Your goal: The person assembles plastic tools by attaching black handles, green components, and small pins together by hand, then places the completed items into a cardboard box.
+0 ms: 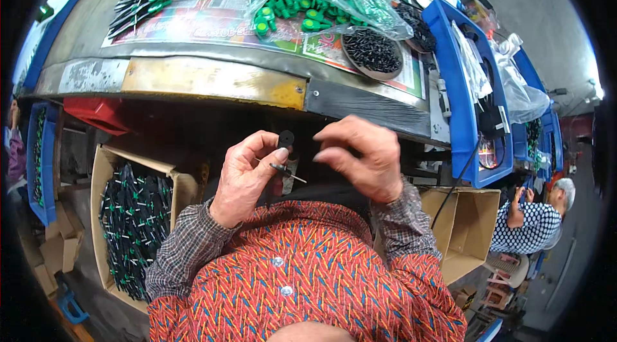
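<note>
Over my lap, below the table's front edge, my left hand [241,175] pinches a black piece with a round, disc-like head [286,139] between thumb and fingers. A thin rod with a pale metal tip [292,175] sticks out from the same grip toward the right; whether it is joined to the black piece I cannot tell. To the right, apart from the piece, hovers my right hand [365,157]. Its thumb and fingers are curved but spaced apart, slightly smeared by motion, and nothing shows between them.
A clear bag of green plastic parts [302,8] lies on the table beside a bowl [380,76] of small black pieces. Black-and-green items [146,3] lie at far left. Cardboard boxes [183,204] flank me; the left one holds many items. Blue crates [468,165] and a seated person [530,220] are at right.
</note>
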Demonstrator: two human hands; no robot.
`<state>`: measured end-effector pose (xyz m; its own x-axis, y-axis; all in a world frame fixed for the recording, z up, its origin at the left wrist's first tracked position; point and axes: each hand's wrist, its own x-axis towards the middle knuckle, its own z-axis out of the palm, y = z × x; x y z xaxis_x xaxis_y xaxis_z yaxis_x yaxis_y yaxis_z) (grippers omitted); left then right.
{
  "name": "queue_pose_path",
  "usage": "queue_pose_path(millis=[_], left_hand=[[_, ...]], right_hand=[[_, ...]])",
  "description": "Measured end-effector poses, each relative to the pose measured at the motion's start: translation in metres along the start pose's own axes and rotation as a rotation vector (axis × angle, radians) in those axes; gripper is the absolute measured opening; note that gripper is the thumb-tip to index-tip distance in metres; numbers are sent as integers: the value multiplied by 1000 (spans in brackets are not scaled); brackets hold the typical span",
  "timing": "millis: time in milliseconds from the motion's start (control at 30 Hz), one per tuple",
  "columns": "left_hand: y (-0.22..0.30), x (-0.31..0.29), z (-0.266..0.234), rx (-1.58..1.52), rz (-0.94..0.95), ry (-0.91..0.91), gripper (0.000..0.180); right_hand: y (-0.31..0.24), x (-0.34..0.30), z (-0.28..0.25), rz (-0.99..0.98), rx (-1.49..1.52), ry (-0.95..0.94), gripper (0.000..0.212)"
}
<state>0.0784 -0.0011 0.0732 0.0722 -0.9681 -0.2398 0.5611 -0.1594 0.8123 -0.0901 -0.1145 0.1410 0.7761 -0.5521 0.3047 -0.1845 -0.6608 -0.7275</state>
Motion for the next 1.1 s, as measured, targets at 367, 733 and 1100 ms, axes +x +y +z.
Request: queue_pose_path(millis=[367,733,1100], left_hand=[[0,14,6,-2,-35,-13,14],[-3,21,9,63,-26,4,13],[-7,21,10,96,-66,-9,13]], right_hand=[[88,29,-118,281,-533,477,12],[132,55,-141,270,-998,227,33],[140,55,-134,246,-912,241,20]])
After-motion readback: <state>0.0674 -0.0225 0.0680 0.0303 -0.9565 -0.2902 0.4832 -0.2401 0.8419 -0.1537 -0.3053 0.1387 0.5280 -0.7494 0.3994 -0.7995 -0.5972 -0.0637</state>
